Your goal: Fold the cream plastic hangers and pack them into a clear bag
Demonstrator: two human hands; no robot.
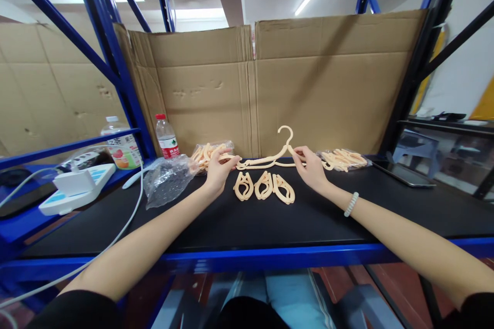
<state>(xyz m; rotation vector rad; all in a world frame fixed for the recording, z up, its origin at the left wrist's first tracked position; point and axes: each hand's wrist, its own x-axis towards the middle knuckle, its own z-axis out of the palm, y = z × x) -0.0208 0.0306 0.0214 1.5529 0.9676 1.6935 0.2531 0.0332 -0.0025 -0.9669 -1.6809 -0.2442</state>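
Observation:
An unfolded cream plastic hanger (266, 162) is at the back of the black table, its hook pointing up. My left hand (221, 168) pinches the hanger's left end. Close to the hook's base, my right hand (307, 165) has its fingers closed on the hanger's right part. Below the hanger, three folded cream hangers (263, 186) lie side by side. Behind my left hand sits a clear bag of folded hangers (206, 154); a second bag of hangers (344, 159) lies to the right of my right hand.
A crumpled plastic bag (165, 182) and a red-capped bottle (167, 138) are at the left, beyond them a power strip (77, 190) with cables. A dark tablet (404, 173) lies at the right. Cardboard (328, 82) stands behind the table.

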